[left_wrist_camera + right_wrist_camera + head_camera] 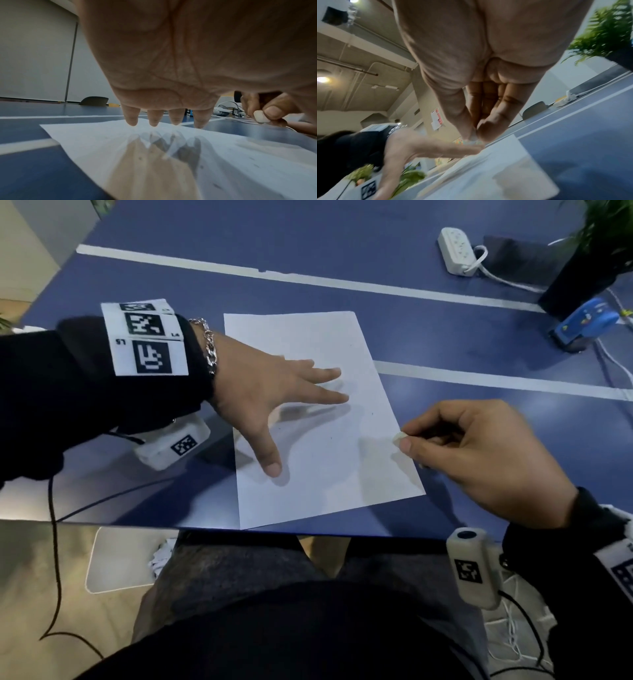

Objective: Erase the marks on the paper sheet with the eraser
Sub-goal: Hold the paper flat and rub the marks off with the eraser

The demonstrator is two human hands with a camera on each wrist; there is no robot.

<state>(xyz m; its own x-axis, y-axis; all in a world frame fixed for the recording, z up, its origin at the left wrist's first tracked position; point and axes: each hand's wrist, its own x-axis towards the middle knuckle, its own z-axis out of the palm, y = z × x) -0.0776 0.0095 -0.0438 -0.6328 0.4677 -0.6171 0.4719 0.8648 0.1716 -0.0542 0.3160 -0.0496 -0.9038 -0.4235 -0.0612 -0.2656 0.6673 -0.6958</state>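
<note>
Early stage: left hand (270, 392) splayed flat over paper sheet (329, 474), right hand (479, 453) pinching white eraser (399, 437) at sheet's edge, small dark marks (331, 437) between hands unerased.

eraser (399, 437) mostly hidden in right hand (486, 455) (tip showing), marks (331, 437) faint

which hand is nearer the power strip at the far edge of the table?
Right. The right hand sits at the paper's right edge, below the power strip; the left hand lies spread on the paper, further left.
</note>
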